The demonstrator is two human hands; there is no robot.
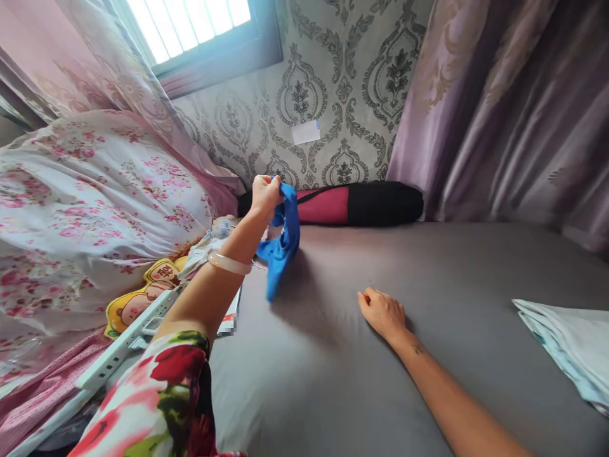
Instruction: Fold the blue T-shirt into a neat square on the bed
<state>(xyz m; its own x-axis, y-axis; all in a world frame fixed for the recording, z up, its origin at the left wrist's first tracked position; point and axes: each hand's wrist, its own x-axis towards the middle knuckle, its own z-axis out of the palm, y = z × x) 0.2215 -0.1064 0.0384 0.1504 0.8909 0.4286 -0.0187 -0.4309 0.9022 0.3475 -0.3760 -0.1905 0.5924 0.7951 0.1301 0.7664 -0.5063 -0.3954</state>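
Two bare hands in view; entries run left to right.

Far left of the left fingers: a white flowered cover (95,184), bulging high, with a pink curtain (109,63) above it. Nearer those fingers, but lower: a yellow cushion (124,311) with a pig picture, and in front of it a white slotted bar (114,349). Above and left of the fingers, a barred window (195,25), bright.

Left hand (266,193): raised, fingertips pinched on a blue cloth (288,222). The cloth hangs below and to the right of the fingers, loosely folded, its lower tip pointing at the bed. Whether that tip touches the sheet cannot be told. A pale bangle (229,263) circles the wrist.

Beyond the blue cloth and the left fingers: one long bag (380,203), red and black, lying along the wall foot; its contents are hidden. Above it, grey patterned wallpaper (347,82) bearing a small white card (306,132).

Right hand (383,312): low over the grey sheet (333,381), fingers curled into a loose fist; the palm is hidden.

Right of the right fingers: a folded pale cloth (575,346) on the sheet; farther back, a purple curtain (504,114).
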